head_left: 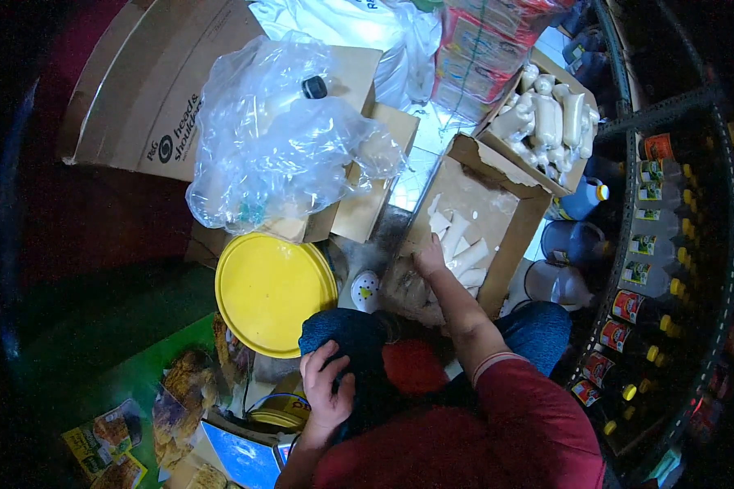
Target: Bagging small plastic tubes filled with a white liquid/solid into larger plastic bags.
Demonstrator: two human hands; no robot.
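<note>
The right hand (429,259) reaches forward into an open carton (497,213), its fingers curled down among white packets (463,248) lying loose on the carton floor. It touches the nearest packets, but whether the fingers have closed on one cannot be told, since the knuckles hide the grip. The packets are long and narrow. Most lie fanned just beyond and to the right of the hand, their long axes running away from it at a slant toward the carton's far wall. This hand is much the nearer to them.

The left hand (328,389) lies back by the body, spread flat on a knee in blue denim (342,338), holding nothing. It is well apart from the packets.

Left of the right hand, near the wrist, stands a small white dotted cup (365,289), and further left a round yellow lid (273,292). Beyond that lid a crumpled clear bag (281,134) rests on flattened cardboard (139,90). Beyond the carton, to the right, a second box (546,122) is packed with plump white pouches. Shelves of bottles (652,236) curve along the far right.
</note>
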